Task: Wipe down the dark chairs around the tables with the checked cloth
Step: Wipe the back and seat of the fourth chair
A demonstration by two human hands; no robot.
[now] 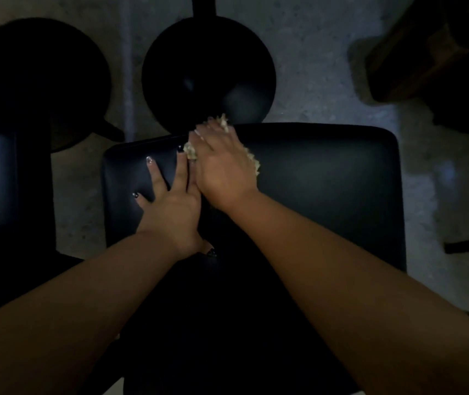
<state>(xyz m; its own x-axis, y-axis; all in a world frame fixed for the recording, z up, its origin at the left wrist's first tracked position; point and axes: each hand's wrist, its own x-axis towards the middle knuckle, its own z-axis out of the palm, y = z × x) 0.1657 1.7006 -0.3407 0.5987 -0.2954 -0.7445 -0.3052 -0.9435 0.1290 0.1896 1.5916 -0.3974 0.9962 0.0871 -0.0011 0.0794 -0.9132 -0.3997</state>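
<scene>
Dim shot. Dark chair seat fills the centre, pale floor around it. Round black table base just past the seat's far edge, another dark chair at left. Right hand presses flat on the cloth at the seat's far edge, fingers fairly straight. Left hand just beside it, fingers spread flat on the seat. Cloth is mostly hidden under the right hand; pattern unreadable.

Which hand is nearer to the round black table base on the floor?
Right. The right hand presses the cloth at the seat's far edge, just below the table base; the left hand lies flat farther back.
</scene>
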